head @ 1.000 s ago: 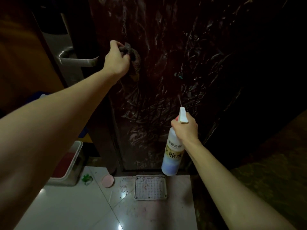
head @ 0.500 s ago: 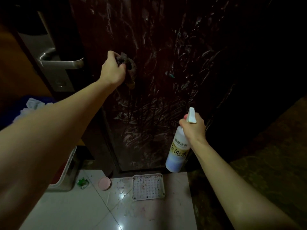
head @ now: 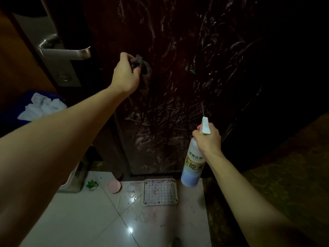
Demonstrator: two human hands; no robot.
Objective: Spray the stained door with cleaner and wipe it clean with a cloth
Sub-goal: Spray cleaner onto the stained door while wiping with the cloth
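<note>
A dark brown door [head: 187, 50] fills the upper middle, smeared with pale streaks and stains. My left hand [head: 125, 73] grips a bunched dark cloth [head: 142, 67] and holds it against the door, right of the handle. My right hand [head: 207, 138] holds the neck of a white spray bottle [head: 193, 161], lower right, with its white nozzle pointing up at the door. A thin streak of spray shows above the nozzle.
A silver lever handle [head: 67, 50] on a metal plate sits at the upper left. On the white tiled floor [head: 89, 220] lie a stained square tray [head: 160, 191], a pink disc [head: 114, 186] and a small green scrap [head: 91, 184]. White crumpled tissue [head: 42, 106] fills a blue bin at the left.
The view has shifted, so the door handle now sits further right. My left hand with the cloth has slipped a little lower on the door. The right hand still holds the bottle aimed at it.
</note>
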